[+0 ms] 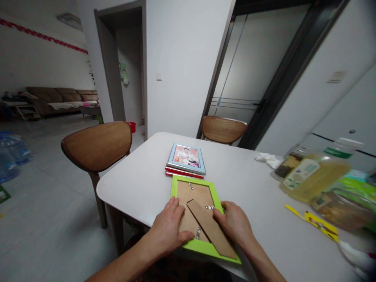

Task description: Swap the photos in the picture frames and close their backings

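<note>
A lime-green picture frame [216, 192] lies face down at the near edge of the table, its brown backboard [183, 192] upward. Small metal clips [198, 233] sit along the inner rim, and a brown stand leg [210, 225] runs slanting across the back. My left hand [167, 227] holds the frame's left side, fingers on the rim and thumb low on the backboard. On the right side, my right hand [235, 223] grips the rim, its thumb at the right-hand clip [209, 207]. Its other fingers are partly hidden.
Just beyond lies a stack of frames: a light-blue one [202, 161] with a photo on top, red ones [183, 172] below. At right stand a bottle of yellow liquid [317, 172], jars and a yellow packet [321, 226]. Wooden chairs [98, 145] flank the white table [132, 184].
</note>
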The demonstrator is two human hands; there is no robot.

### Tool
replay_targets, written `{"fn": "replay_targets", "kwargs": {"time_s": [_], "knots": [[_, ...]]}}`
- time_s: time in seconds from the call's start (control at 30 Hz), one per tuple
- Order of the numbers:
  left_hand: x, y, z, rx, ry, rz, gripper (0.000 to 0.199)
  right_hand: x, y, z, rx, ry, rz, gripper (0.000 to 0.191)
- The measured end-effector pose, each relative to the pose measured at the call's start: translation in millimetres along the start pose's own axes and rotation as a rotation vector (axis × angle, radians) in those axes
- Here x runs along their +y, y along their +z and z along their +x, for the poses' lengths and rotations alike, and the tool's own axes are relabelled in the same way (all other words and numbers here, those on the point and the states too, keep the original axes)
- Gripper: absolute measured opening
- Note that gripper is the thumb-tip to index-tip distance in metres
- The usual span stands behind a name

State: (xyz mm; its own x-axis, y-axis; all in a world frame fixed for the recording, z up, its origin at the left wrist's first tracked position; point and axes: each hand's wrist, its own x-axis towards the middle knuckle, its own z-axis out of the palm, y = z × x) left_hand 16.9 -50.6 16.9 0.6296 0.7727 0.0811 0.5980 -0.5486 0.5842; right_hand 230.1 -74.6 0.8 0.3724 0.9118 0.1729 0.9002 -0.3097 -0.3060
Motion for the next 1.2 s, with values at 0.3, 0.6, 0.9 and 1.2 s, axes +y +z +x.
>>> {"fn": "replay_targets", "kwargs": {"time_s": [0.3,0.6,0.9,1.2], "knots": [[27.3,-2.4,4.5,-0.038,0.060,-0.375,0.078,-24.8,-65.9,-8.9,-0.106,0.233,0.976,0.052],[47.1,-56.7,14.6,-0.053,0.067,-1.108,0.061,-89.2,-65.4,-26.0,0.007,-0.209,1.019,0.045],[11.6,-87.4,-9.4,-0.018,-0.128,-1.320,0.050,-78.6,-5.0,-30.9,-0.023,-0.283,0.442,0.044],[21.0,-23.0,-8.1,0.002,-0.143,-1.475,0.053,-13.6,-6.2,-42.7,-0.024,0.019,0.608,0.053]]}}
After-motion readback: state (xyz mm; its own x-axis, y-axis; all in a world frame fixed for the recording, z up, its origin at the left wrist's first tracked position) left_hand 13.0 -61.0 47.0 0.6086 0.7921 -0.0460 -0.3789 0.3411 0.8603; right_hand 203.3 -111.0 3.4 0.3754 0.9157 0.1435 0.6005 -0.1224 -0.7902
